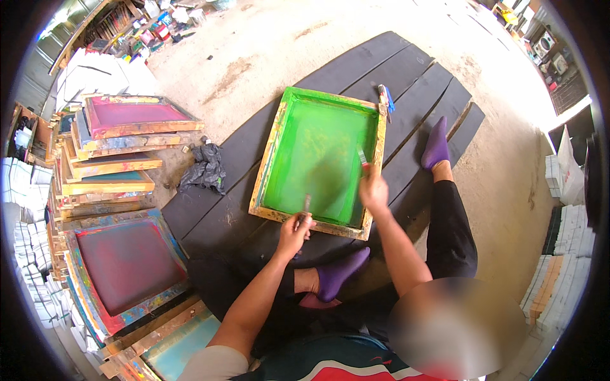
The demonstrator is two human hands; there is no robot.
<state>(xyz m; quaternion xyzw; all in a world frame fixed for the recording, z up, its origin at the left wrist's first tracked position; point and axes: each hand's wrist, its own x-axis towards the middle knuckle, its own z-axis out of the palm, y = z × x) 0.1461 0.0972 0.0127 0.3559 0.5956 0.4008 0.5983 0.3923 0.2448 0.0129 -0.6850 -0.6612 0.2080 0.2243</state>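
Observation:
A screen-printing frame point(256, 190) with a wooden border lies on dark planks in front of me, its mesh coated bright green. My left hand point(293, 233) is closed round a slim tool with a flat greyish end point(307, 202), above the frame's near edge. At the right side of the frame, my right hand point(373, 190) grips a small red-handled tool with a flat pale tip point(363, 157), pointing over the mesh. Whether that tip is a blade or bristles is too small to tell. A dark shadow falls across the middle of the mesh.
Blue, white and red pen-like tools point(386, 101) lie by the frame's far right corner. A crumpled black plastic bag point(204, 168) sits left of it. More wooden screens point(124, 251) are stacked at my left. My purple-socked feet point(343, 273) flank the frame.

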